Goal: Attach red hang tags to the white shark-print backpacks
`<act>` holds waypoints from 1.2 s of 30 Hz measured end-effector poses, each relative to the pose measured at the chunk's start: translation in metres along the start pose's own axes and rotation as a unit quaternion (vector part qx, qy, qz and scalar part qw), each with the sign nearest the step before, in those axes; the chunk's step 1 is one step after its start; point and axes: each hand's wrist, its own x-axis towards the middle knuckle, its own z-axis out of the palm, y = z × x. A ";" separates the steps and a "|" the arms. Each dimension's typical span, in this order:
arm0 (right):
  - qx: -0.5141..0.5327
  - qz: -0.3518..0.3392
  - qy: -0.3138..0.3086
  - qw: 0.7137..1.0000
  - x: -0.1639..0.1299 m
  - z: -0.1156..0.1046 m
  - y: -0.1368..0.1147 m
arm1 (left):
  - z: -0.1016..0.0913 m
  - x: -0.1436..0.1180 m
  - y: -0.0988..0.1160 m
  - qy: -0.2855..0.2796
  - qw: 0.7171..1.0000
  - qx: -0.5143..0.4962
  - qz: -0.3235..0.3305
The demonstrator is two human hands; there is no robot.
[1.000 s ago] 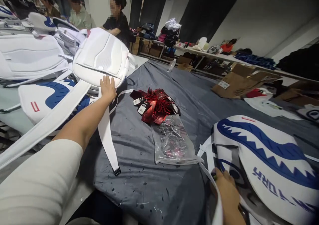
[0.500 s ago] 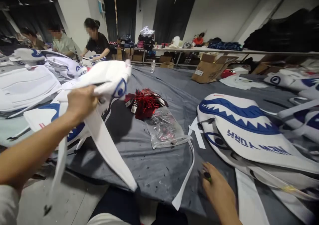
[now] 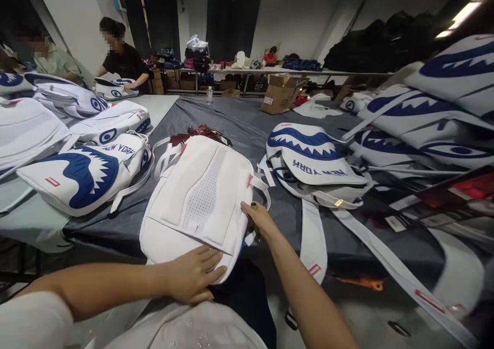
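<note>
A white backpack (image 3: 200,199) lies back-panel up on the near edge of the grey-covered table (image 3: 239,127), right in front of me. My left hand (image 3: 193,274) grips its near bottom edge, fingers curled around it. My right hand (image 3: 257,217) holds the bag's right side and also pinches a small green and black object. White straps (image 3: 312,236) trail off to the right of the bag.
Shark-face backpacks (image 3: 309,156) lie right of centre, with more stacked at the far right (image 3: 436,112) and left (image 3: 88,174). Red tags (image 3: 200,132) peek out behind the white bag. Cardboard box (image 3: 281,94) and water bottle (image 3: 209,96) stand further back. Two people work at the far left.
My left hand has carried the white backpack from the left pile and laid it down in front of me. My right hand has moved up from the table edge onto the bag's side.
</note>
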 end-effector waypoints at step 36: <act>-0.277 -0.291 -0.120 0.908 -0.066 0.036 -0.056 | -0.199 0.080 -0.164 0.243 0.938 0.247 0.012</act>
